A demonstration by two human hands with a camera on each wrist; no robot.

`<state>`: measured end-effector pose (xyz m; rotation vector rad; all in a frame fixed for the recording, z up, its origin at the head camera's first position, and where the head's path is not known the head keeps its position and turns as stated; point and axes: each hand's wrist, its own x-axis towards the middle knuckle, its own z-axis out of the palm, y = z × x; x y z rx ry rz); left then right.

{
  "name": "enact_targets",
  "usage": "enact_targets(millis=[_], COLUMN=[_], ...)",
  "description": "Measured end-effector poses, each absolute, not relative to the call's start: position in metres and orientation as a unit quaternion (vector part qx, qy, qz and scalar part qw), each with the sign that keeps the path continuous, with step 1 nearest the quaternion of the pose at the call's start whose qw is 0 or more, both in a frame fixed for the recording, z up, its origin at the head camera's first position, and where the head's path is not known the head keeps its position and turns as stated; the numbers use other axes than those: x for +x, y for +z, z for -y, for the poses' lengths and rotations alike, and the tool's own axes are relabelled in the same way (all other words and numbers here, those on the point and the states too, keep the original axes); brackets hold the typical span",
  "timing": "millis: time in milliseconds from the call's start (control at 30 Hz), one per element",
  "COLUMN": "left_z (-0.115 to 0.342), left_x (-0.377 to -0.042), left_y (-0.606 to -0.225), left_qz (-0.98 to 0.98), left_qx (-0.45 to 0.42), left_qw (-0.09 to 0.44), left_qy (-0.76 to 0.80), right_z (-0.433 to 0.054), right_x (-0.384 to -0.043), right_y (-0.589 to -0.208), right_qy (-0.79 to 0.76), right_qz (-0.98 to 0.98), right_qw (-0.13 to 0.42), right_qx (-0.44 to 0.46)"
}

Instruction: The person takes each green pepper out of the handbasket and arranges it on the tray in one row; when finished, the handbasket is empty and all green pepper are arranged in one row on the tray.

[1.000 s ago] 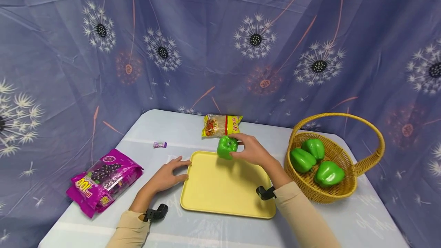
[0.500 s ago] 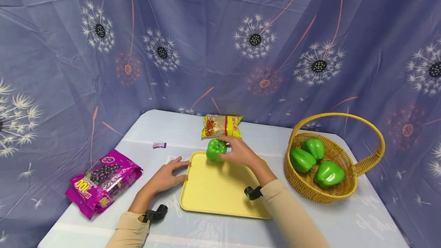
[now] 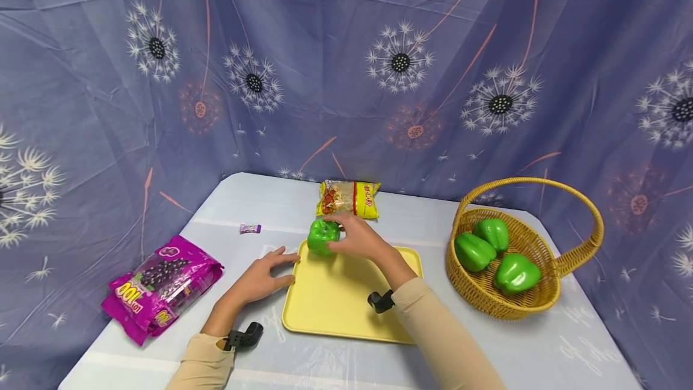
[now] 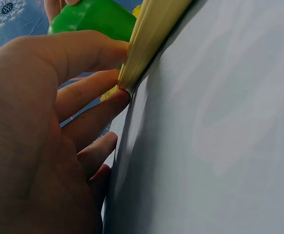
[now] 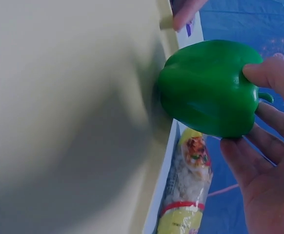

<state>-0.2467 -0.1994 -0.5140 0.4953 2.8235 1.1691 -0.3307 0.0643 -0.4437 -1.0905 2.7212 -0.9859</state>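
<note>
My right hand [image 3: 357, 239] grips a green bell pepper [image 3: 320, 238] at the far left corner of the yellow tray [image 3: 346, 306]. In the right wrist view, thumb and fingers hold the pepper [image 5: 205, 87] around its stem end, with its bottom close to the tray surface. My left hand [image 3: 260, 278] lies at the tray's left edge. The left wrist view has its thumb and fingertips touching the tray rim [image 4: 149, 41], fingers spread and fairly straight.
A wicker basket [image 3: 468, 290] with a tall handle holds three green bell peppers [image 3: 518, 274] on the right. Behind the tray lies a yellow food packet [image 3: 340, 198]. A purple bag [image 3: 165, 284] and a small purple wrapped candy [image 3: 250, 229] are at left.
My right hand has carried the bell pepper leftward over the tray to its far left corner. My left hand has stayed at the tray's edge.
</note>
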Motion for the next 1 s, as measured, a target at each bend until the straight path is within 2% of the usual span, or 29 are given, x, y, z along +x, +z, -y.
enact_targets(millis=[200, 500, 833, 1000], left_z=[0.199, 0.199, 0.199, 0.198], left_x=[-0.246, -0.245, -0.245, -0.247], left_y=[-0.516, -0.515, -0.516, -0.513], left_qz=[-0.915, -0.915, -0.915, -0.915], left_qx=[0.162, 0.158, 0.157, 0.156], left_qw=[0.025, 0.026, 0.028, 0.026], left_qy=[0.368, 0.370, 0.371, 0.370], right_z=[-0.050, -0.037, -0.052, -0.067], right_x=[-0.329, -0.320, -0.320, -0.321], right_y=[-0.446, -0.444, -0.435, -0.424], right_qy=[-0.313, -0.260, -0.267, -0.285], right_qz=[-0.884, -0.902, -0.901, -0.889], right_qw=[0.034, 0.014, 0.026, 0.012], right_qx=[-0.345, -0.345, -0.340, -0.359])
